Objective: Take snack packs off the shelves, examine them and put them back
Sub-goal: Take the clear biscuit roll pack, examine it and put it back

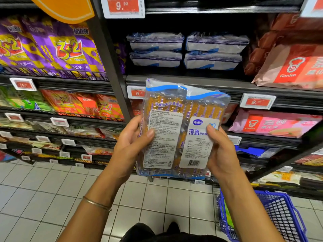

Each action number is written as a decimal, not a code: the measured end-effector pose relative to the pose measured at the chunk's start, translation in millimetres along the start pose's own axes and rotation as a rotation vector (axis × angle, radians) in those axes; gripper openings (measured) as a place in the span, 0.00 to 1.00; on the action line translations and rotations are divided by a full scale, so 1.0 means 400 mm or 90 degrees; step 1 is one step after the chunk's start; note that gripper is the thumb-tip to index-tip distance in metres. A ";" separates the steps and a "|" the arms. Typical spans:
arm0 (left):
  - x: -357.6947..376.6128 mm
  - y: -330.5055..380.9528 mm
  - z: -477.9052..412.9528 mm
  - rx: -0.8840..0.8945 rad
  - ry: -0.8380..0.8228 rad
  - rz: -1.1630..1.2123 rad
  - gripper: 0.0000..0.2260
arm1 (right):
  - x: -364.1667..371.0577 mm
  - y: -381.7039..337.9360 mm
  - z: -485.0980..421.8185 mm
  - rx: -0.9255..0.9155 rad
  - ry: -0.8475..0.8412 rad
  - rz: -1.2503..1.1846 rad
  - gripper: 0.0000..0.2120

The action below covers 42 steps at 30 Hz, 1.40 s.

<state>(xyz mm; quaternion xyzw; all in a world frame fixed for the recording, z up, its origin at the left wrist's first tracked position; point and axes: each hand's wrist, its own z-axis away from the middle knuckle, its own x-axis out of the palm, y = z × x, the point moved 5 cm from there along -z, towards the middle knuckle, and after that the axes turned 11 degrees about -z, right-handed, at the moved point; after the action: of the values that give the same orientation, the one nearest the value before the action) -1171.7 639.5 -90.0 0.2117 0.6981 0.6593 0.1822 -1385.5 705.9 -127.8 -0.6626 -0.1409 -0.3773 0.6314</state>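
I hold a clear snack pack (181, 109) with blue trim upright in front of the shelves, its back labels facing me. Orange biscuit sticks show through the wrapper. My left hand (132, 142) grips its left edge, thumb lying on the white ingredients label. My right hand (220, 151) grips its right edge, thumb on the nutrition label below the MABA logo. Straight behind it, on the shelf (192, 81), lie stacks of the same white-and-blue packs (187, 49).
Purple "3+2" bags (52, 48) fill the upper left shelf, orange ones (83, 103) sit below. Red and pink Garden packs (288, 67) lie at the right. A blue shopping basket (272, 217) stands on the tiled floor (52, 198) at lower right. Red price tags line the shelf edges.
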 end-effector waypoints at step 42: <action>-0.014 -0.062 0.016 -0.265 0.073 0.322 0.18 | 0.095 -0.038 0.030 0.054 -0.111 -0.012 0.22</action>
<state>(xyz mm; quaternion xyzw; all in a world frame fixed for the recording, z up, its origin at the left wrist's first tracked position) -1164.9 640.6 -115.3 0.2989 0.4829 0.8230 0.0124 -1366.0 708.5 -89.9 -0.6643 -0.2173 -0.3178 0.6407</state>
